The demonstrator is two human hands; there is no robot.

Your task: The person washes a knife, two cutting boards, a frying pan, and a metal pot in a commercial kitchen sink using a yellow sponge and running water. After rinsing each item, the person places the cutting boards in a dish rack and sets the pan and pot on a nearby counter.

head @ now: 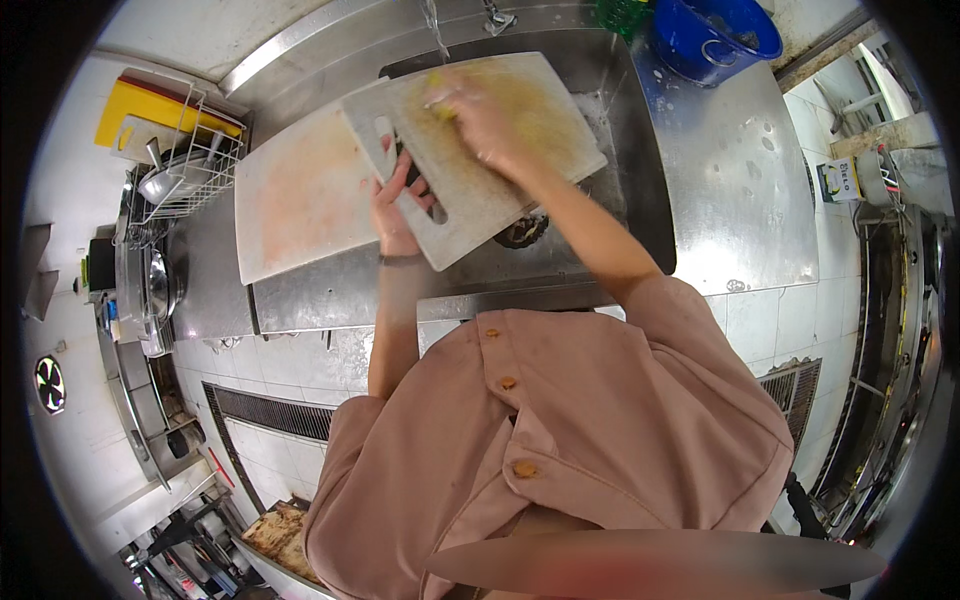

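A white plastic cutting board (pixel 480 217), stained yellow across its face, is tilted above the stainless-steel sink (pixel 643 195). My left hand (pixel 395 221) grips its lower left end, with fingertips showing through the handle slot. On the board's upper face, my right hand (pixel 487 135) presses a yellow scrubbing sponge (pixel 445 112); the hand is blurred. Water (pixel 433 30) runs down behind the board's far edge, beside a metal faucet (pixel 499 20). To the left, a second white cutting board (pixel 304 195) with faint reddish stains lies on the steel counter, partly beneath the first.
A blue bucket (pixel 686 49) and a green plastic bottle (pixel 625 15) stand at the back right. Wet steel countertop (pixel 742 172) extends right of the sink. At left, a wire rack (pixel 187 180) holds pans, near a yellow cutting board (pixel 150 112). A dark round object (pixel 523 231) sits in the sink.
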